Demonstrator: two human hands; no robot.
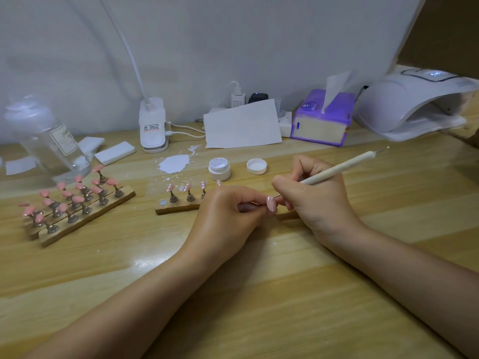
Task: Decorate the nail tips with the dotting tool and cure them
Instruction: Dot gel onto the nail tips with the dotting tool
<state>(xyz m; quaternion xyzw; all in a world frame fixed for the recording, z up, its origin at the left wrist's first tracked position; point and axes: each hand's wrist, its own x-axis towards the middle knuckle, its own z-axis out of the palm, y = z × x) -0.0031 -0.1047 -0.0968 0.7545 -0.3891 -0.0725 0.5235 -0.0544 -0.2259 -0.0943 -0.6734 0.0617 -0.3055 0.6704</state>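
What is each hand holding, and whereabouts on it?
The right hand pinches the dotting tool low on its white handle, near the metal tip. The left hand pinches a pink nail tip, apparently by its stand, which the fingers hide.
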